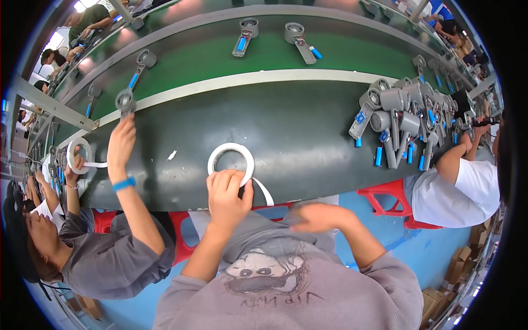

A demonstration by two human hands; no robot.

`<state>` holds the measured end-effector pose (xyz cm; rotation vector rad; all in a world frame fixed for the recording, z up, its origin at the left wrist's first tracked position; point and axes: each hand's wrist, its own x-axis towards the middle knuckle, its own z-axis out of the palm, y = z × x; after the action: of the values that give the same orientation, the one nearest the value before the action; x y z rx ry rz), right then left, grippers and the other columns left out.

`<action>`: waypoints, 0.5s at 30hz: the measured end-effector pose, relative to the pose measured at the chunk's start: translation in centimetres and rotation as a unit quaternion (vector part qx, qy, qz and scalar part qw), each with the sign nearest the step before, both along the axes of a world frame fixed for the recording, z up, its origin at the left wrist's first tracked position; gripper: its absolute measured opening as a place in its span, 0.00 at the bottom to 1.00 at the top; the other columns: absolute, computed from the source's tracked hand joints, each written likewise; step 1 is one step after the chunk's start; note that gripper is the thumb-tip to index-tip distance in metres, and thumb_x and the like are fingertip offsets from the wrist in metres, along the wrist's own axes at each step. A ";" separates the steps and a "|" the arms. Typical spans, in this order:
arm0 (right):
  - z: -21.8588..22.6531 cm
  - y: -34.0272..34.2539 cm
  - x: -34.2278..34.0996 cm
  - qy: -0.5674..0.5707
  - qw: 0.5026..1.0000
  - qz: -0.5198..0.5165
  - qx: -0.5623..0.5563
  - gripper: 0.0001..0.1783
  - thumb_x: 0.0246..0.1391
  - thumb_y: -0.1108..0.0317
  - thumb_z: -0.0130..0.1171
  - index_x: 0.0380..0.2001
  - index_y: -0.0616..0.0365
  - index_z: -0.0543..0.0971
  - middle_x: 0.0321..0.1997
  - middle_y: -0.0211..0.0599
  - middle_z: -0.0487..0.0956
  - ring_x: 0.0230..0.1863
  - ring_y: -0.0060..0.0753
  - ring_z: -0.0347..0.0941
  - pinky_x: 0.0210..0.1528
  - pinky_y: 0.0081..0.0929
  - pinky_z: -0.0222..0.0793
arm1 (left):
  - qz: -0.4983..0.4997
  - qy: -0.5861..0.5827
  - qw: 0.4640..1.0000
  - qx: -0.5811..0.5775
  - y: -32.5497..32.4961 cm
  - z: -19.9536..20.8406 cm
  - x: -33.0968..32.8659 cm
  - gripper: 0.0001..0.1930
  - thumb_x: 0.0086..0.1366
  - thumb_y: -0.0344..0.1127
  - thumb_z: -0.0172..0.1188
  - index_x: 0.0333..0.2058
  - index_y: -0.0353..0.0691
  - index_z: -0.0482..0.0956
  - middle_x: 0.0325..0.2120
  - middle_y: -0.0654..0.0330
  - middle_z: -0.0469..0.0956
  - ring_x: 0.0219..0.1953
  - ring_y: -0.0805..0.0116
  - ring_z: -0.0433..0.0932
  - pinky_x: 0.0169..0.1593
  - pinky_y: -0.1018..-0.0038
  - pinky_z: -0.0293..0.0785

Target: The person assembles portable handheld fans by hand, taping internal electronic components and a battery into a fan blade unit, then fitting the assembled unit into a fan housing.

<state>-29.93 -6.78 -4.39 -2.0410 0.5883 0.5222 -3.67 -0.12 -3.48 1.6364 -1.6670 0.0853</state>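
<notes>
While the left hand (226, 199) grasps the near side of a white, ring-shaped roll of tape (250, 163), a narrow white loose tape end (265, 193) hangs out to its right. The roll is at the near edge of the dark green, smooth-topped bench (308, 126); whether it rests there or is lifted slightly, I cannot tell. The right hand (316, 218), blurred, is to the right of the roll and nearer the body; it looks unoccupied, but I cannot tell for sure.

As far as I can judge, the work is at an early point: some tape is unwound, yet that end is joined to no part, and neither of these hands visibly has a fan unit. Well right of the roll lies a heap of grey plastic fan units (392, 100) with blue cylinders (379, 157), seemingly much left to handle.

Left of the roll is a white scrap (172, 155); farther left, a co-worker's hand (121, 140) raises another grey unit (125, 100). Beyond the roll runs a green conveyor belt (192, 60). Below and right of it are a red plastic stool (385, 193), blue floor (355, 212) and brown cardboard boxes (456, 267).
</notes>
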 end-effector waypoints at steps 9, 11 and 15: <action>4.4 -26.2 6.9 -0.311 0.780 -0.415 -0.350 0.23 0.62 0.53 0.66 0.47 0.63 0.78 0.42 0.44 0.81 0.44 0.39 0.80 0.46 0.35 0.75 | 0.000 -0.004 1.000 0.000 0.1 0.1 -0.1 0.11 0.52 0.27 0.70 0.35 0.36 0.82 0.35 0.54 0.80 0.40 0.52 0.79 0.49 0.60 0.71; 1.8 -32.6 8.7 -0.173 0.734 -0.440 -0.488 0.36 0.52 0.42 0.70 0.54 0.59 0.79 0.59 0.55 0.76 0.60 0.57 0.75 0.58 0.52 0.75 | -0.008 -0.005 1.000 -0.005 0.1 0.0 0.0 0.11 0.52 0.28 0.70 0.35 0.36 0.82 0.35 0.54 0.80 0.39 0.52 0.79 0.49 0.60 0.71; 2.2 -34.6 12.6 -0.122 0.801 -0.425 -0.404 0.28 0.48 0.45 0.64 0.44 0.57 0.84 0.47 0.49 0.86 0.51 0.54 0.83 0.55 0.48 0.79 | 0.003 -0.007 1.000 -0.014 0.4 -0.3 0.2 0.11 0.51 0.28 0.70 0.34 0.36 0.82 0.35 0.52 0.80 0.38 0.49 0.79 0.47 0.59 0.73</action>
<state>-17.28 -41.40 -2.15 -2.2191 1.6465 -0.6397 -3.49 0.30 -3.79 1.6233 -1.6644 0.1240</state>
